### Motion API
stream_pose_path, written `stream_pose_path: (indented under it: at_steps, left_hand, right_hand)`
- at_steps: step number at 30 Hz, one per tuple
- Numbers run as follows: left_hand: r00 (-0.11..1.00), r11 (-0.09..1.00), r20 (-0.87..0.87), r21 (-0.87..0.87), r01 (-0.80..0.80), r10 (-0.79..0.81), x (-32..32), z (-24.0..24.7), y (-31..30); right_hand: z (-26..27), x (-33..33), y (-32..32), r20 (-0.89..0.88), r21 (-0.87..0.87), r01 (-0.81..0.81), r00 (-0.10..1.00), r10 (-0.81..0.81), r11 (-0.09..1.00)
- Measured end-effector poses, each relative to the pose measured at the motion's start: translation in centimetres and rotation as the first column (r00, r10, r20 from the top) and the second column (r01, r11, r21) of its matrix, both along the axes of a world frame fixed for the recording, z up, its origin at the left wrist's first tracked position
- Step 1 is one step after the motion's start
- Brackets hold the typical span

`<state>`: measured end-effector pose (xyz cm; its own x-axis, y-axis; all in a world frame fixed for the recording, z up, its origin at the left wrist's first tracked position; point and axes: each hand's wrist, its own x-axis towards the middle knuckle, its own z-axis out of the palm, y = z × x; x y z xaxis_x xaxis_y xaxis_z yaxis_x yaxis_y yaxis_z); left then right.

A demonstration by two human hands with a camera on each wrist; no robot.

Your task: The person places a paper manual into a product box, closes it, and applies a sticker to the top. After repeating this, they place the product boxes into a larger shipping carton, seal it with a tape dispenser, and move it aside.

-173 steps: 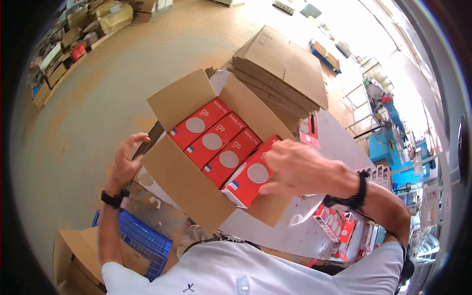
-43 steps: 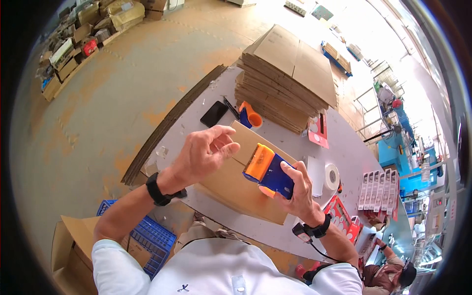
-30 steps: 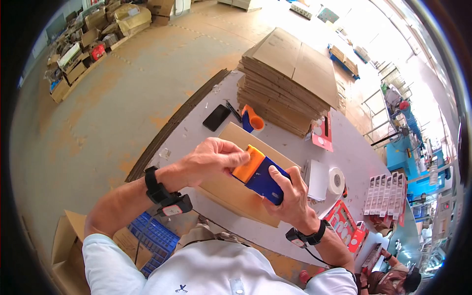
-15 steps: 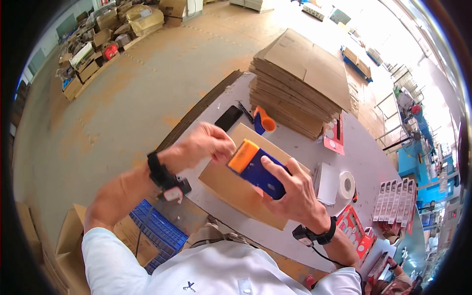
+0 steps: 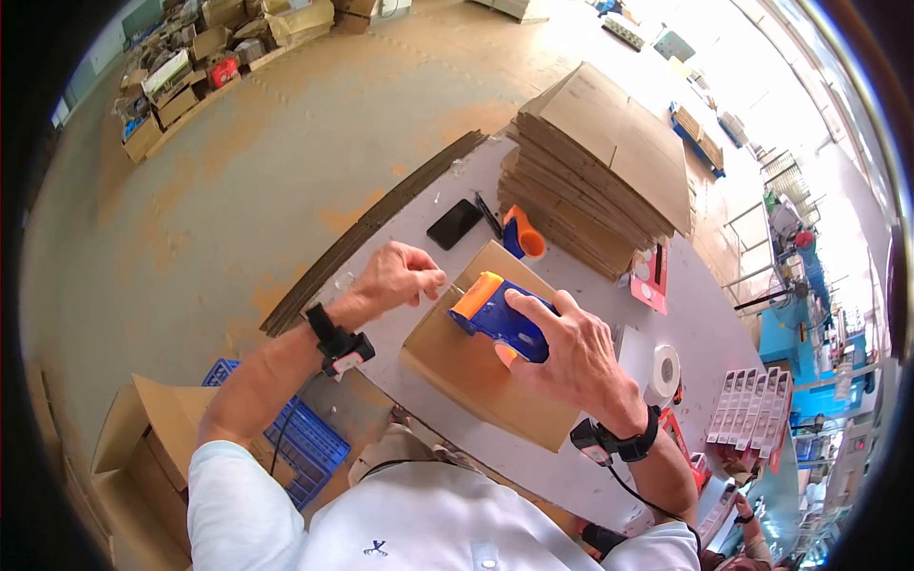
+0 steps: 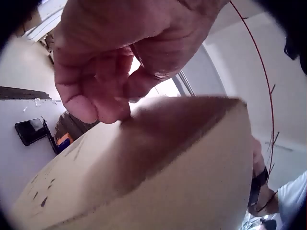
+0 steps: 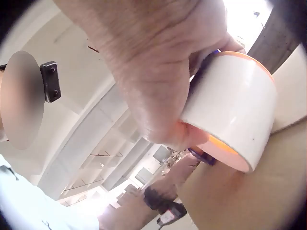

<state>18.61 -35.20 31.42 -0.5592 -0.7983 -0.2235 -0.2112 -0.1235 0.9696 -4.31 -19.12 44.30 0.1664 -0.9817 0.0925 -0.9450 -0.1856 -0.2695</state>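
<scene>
A brown cardboard carton (image 5: 452, 347) lies on the table before me with its top flaps folded down. My right hand (image 5: 583, 354) grips a blue and orange tape dispenser (image 5: 514, 322) over the carton's top. In the right wrist view the tape roll (image 7: 232, 103) sits close over the cardboard, thumb beside its rim. Left of the dispenser's orange head, my left hand (image 5: 395, 278) has curled fingers, thumb and fingertips pinched together over the carton's edge. A faint strip of tape (image 5: 455, 286) shows between those fingertips and the dispenser. The left wrist view puts the pinch right above the carton's surface.
A second tape dispenser (image 5: 526, 234), a phone (image 5: 455, 225) and a pen lie beyond the carton. Flattened cardboard (image 5: 619, 143) is stacked high behind. To the right are a white roll (image 5: 666, 369) and red-and-white packages (image 5: 752, 409). A blue crate (image 5: 309, 452) stands low left.
The carton, earlier open with red XANLITE boxes inside, is now closed. My right hand took up the dispenser. My left hand touched its orange head, then drew away leftward.
</scene>
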Motion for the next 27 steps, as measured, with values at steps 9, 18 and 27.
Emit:
stream_pose_path:
  at_steps: [9,18,27]
  left_hand:
    - [0.987,0.930,0.159,-0.365,0.037,0.024,1.3,-10.0,2.4]
    - [0.888,0.906,-0.182,-0.042,0.422,-0.422,4.9,-1.9,5.8]
    - [0.730,0.513,0.503,-0.519,0.683,-0.463,-0.8,5.8,0.4]
  right_hand:
    - [-0.3,0.4,-0.2,0.023,0.001,0.011,1.000,-0.011,1.000]
    - [0.0,0.2,-0.3,0.029,-0.013,-0.030,0.999,0.031,0.999]
    - [-0.8,-1.2,-0.3,0.120,-0.004,-0.070,0.990,0.070,0.998]
